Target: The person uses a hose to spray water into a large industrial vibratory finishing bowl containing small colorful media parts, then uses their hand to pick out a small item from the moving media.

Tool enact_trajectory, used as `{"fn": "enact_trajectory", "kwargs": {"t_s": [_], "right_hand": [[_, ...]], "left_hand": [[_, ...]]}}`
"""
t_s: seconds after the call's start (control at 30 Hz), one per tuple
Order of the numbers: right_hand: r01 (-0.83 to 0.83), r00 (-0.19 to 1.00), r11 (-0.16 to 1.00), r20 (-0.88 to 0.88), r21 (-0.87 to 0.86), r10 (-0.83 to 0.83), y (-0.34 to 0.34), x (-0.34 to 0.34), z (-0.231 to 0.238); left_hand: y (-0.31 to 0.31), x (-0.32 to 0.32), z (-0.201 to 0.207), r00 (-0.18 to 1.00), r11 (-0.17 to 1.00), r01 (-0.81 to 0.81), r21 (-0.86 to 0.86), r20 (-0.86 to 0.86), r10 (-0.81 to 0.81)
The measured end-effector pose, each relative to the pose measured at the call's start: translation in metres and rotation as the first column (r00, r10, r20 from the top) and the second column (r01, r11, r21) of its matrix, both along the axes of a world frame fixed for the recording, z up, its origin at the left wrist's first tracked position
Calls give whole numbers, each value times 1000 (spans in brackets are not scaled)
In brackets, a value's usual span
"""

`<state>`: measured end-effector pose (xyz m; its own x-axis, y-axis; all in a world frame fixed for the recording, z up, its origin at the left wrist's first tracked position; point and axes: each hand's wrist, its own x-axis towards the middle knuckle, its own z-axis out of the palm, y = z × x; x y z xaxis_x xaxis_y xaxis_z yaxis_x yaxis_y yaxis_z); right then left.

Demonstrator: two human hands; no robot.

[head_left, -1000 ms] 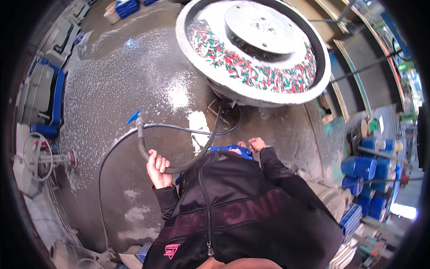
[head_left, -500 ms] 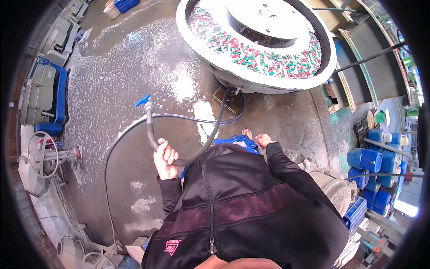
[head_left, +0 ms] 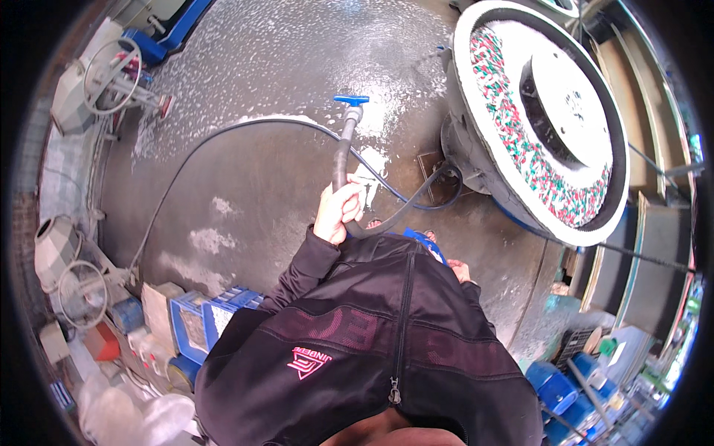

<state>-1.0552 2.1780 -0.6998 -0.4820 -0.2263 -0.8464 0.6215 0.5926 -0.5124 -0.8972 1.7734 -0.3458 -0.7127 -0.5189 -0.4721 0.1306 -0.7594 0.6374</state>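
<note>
My left hand [head_left: 341,210] is closed round a thick dark hose [head_left: 341,165]. The hose's front end points away from me and carries a grey valve fitting with a blue T-shaped handle [head_left: 351,99]. Behind my fist the hose bends right and runs to the foot of a large round tub [head_left: 470,160]. White foam and many small red, green and white pieces [head_left: 513,137] fill the ring round the tub's raised centre. Low beside the blue cloth [head_left: 427,244] at my legs is my right hand [head_left: 459,270]. Its fingers are partly hidden, and no held thing shows.
A thinner dark hose [head_left: 216,134] curves over the wet, foamy floor [head_left: 290,63]. Handwheel machines [head_left: 111,76] line the left side. Blue crates [head_left: 192,323] stand at lower left, blue jerrycans [head_left: 554,388] at lower right. Trough-like panels [head_left: 662,238] stand at right.
My view has turned left, so the tub now sits further right and the handwheel machines higher. The hose end has swung to point straight ahead, still in my left hand.
</note>
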Motion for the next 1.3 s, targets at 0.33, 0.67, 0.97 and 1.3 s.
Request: {"fn": "enact_trajectory", "kwargs": {"t_s": [0.33,0.67,0.97,1.3], "right_hand": [[-53,998,993,33,103,50,-40,-37,69],[-29,999,999,-18,34,29,-85,-33,92],[88,996,979,-38,182,-82,-50,-3,66],[61,998,972,-1,228,-62,-43,9,77]], "left_hand": [[1,0,-8,997,997,-74,26,9,74],[-1,-4,3,1000,998,-10,-61,29,12],[-1,-8,-2,997,997,25,-78,77,-19],[1,-17,-7,995,994,39,-103,91,-29]]}}
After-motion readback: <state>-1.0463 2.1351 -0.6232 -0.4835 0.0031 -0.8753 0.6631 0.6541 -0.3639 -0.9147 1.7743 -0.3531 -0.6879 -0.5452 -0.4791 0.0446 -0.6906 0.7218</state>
